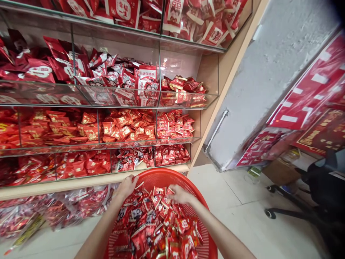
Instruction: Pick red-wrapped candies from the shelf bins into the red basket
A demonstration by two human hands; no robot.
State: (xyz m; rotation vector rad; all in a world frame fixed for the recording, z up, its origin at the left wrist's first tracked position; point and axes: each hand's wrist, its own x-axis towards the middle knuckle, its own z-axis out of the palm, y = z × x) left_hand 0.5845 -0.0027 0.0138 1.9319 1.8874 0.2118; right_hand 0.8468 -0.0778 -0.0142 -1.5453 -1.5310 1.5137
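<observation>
A round red plastic basket (201, 194), filled with small red wrapped packets (145, 225), stands in front of the lowest shelf. At its far left edge my left hand (127, 187) is closed on the rim, with part of the fingers hidden. Inside the basket, toward the back right, my right hand (178, 195) has its fingers curled on a few small packets (165, 203) at the top of the heap. The packets are glossy red, some with white and black printing and some with gold.
Ahead rises a shelf unit (215, 97) with glass-fronted compartments of red packets. Clear plastic bags (67, 207) of red goods lie beneath it at left. To the right are a grey wall (258, 68), red packaging (299, 97), a cardboard box (283, 171) and a wheeled black chair (323, 190).
</observation>
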